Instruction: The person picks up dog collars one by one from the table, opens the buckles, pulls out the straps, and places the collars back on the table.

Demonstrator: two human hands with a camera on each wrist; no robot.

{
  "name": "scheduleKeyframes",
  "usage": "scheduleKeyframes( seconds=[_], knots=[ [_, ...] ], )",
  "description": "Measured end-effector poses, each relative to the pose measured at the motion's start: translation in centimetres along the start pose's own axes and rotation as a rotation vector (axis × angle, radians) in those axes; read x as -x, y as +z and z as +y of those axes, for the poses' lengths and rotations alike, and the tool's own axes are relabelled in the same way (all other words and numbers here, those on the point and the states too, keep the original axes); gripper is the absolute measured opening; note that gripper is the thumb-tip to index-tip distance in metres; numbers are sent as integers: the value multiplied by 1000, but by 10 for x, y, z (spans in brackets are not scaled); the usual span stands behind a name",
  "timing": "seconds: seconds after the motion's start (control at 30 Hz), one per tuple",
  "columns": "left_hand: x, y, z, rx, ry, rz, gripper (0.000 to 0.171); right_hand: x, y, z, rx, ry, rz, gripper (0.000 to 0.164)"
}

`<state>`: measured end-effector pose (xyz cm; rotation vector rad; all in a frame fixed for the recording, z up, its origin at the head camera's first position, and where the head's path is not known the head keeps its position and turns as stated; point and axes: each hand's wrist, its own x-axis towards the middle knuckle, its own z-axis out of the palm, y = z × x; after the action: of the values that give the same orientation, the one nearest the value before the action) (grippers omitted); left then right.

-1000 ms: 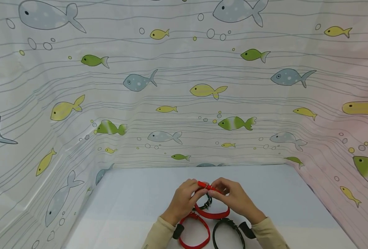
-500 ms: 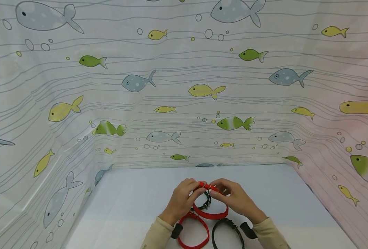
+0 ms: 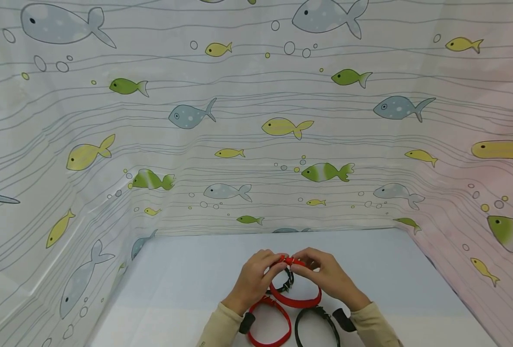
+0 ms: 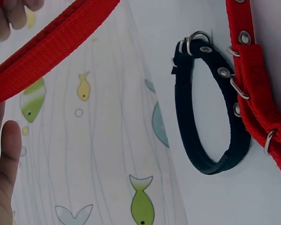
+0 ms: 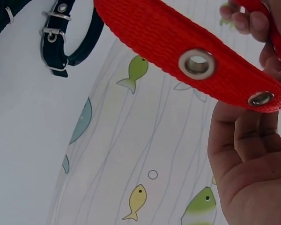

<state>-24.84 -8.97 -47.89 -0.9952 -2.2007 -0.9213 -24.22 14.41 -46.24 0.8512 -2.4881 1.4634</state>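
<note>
Both hands hold up a red pet collar (image 3: pixel 297 302) with metal eyelets, its loop hanging below them. My left hand (image 3: pixel 254 275) pinches the strap near its small metal fittings, thumb below and fingers above. My right hand (image 3: pixel 329 278) grips the strap just right of there. The right wrist view shows two eyelets in the red strap (image 5: pixel 150 40) beside the fingers. In the left wrist view the strap (image 4: pixel 51 51) crosses the upper left corner. Fingers partly hide the buckle area in the head view.
On the white table (image 3: pixel 174 289) lie a small black collar (image 3: pixel 289 282) behind the held loop, a second red collar (image 3: pixel 289 320) at front left and a larger black collar (image 3: pixel 298 327) at front right. A fish-printed sheet (image 3: pixel 247 168) rises around the table's back and sides.
The red strap end that stood out between the hands now shows less, more covered by the left fingers. Both hands keep nearly the same place, and the collars on the table have not moved.
</note>
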Motion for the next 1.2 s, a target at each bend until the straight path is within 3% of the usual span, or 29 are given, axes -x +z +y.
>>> scheduleKeyframes(
  seconds=[0.1, 0.27, 0.47, 0.9, 1.2],
  knots=[
    [1, -1, -1, 13, 4, 10, 23, 1, -2, 2, -25, -15, -33, 24],
    [2, -4, -3, 37, -49, -3, 25, 2, -5, 5, -62, -19, -98, 31],
    [3, -9, -4, 43, -96, -19, 27, 2, -5, 6, -54, -27, -115, 32],
    [5, -12, -8, 74, -130, -21, 28, 1, -4, 6, -91, -27, -175, 38],
    [5, -11, -10, 86, -55, 19, 25, 2, -4, 8, -197, -9, -237, 40]
  ],
)
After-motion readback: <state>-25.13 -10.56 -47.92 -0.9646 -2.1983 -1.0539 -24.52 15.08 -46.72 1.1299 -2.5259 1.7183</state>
